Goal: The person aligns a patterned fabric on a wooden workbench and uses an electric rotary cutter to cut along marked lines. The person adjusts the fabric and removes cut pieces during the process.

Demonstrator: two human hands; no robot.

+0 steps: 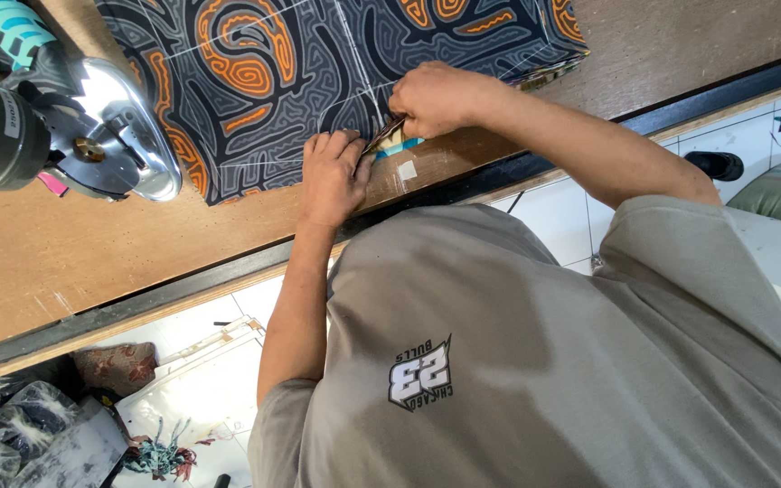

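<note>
On wooden table (65, 262), left hand (330, 176) flat on patterned fabric (264, 81), right hand (436, 98) pinching its edge

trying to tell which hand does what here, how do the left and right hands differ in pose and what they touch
The left hand lies flat, fingers spread, palm down on the edge of the patterned fabric stack; the right hand is curled into a loose fist. The left hand holds nothing, while the right hand pinches a small dark tool whose kind is unclear. Both hands rest at the stack's near edge on the wooden table, close together.
</note>
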